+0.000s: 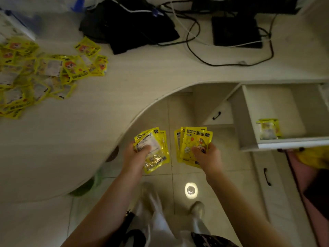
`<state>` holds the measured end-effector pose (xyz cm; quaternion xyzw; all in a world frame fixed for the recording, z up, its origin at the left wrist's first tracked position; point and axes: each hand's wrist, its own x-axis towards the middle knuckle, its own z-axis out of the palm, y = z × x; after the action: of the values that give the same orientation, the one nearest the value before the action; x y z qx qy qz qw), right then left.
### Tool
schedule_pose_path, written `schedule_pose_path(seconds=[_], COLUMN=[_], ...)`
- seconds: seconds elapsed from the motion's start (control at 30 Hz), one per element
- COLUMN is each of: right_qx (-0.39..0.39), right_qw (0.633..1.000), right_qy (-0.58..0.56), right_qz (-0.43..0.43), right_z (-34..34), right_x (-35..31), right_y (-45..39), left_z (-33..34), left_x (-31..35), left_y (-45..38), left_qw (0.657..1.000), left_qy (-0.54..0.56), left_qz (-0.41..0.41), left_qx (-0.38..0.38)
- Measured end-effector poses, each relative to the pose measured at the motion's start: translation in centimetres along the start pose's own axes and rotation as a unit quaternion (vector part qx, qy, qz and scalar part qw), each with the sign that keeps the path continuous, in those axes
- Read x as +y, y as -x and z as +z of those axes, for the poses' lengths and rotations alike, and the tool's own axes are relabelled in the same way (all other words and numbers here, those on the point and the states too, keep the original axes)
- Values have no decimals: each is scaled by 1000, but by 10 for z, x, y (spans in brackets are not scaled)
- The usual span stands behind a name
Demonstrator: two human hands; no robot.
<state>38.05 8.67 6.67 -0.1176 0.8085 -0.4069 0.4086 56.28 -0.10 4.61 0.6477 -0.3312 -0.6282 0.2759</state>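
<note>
My left hand (136, 155) grips a fan of yellow hand-warmer packets (157, 152), back sides up, over the tiled floor beside the desk's curved edge. My right hand (208, 155) holds a second fan of yellow packets (194, 141), printed fronts up, thumb on top. The two bundles are a little apart. A big loose heap of the same yellow packets (41, 73) lies on the white desk (89, 125) at the left. One more packet (268, 129) lies inside the pulled-out drawer (292, 142) at the right.
A black bag (128, 27), a black flat device (235, 31) and tangled black and white cables (194, 34) crowd the desk's far side. Cabinet drawers with black handles (267, 177) stand right of my legs. A pink and yellow thing (313, 161) sits at far right.
</note>
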Motion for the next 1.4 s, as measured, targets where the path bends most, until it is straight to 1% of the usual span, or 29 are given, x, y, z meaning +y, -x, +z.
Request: schedule_pose_path(seconds=[0.1,0.37,0.57,0.77,1.03,1.4], right_qx=[27,65,108,135,132,128], right_qw=[999,993,987,981,984,989], right_qy=[-32,-96,-103,-119,-104,-30], right_qz=[13,27,56,76,53,72], right_z=[-55,-212,-298,-354,-406,-467], right_x=[26,89,119,128,92,53], right_y=[-2,-3,-20,-56,-143,-252], left_z=[47,179,265,334,426,531], left_x=[-18,-83,-103,-100,-78,-61], left_y=[26,104,138,138,101,55], left_qw=[999,994,988,985,983,984], left_qy=[-15,-34,-57,-71,-72,-94], left_qz=[1,-36,-30,-14,-26,-72], left_qx=[-31,-99,-137,-158,-169,-134])
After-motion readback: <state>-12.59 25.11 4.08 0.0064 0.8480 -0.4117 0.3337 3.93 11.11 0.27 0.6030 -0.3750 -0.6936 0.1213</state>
